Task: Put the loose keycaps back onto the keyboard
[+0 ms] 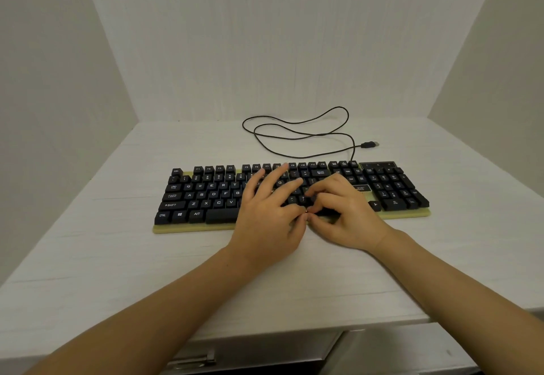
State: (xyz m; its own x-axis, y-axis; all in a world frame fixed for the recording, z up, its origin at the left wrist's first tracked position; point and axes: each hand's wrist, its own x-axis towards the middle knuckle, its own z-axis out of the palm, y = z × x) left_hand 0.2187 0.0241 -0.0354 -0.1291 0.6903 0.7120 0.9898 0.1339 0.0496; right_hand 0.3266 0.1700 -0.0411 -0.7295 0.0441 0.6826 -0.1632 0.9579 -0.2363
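Observation:
A black keyboard (206, 195) on a pale yellow base lies across the white table, and I see no loose keycaps around it. My left hand (265, 221) rests over the middle keys with its fingers spread, and its thumb tip reaches the bottom row right of the space bar. My right hand (344, 215) is curled beside it, thumb and fingers pinched on a dark keycap (322, 212) in that bottom row. The two thumbs nearly touch there. Both hands hide the keys under them, so I cannot tell whether the keycap sits in its place.
The keyboard's black cable (294, 139) loops behind it and ends in a USB plug (369, 145). White walls close the table (103, 257) at the back and both sides. A metal handle (194, 360) shows below the table's front edge.

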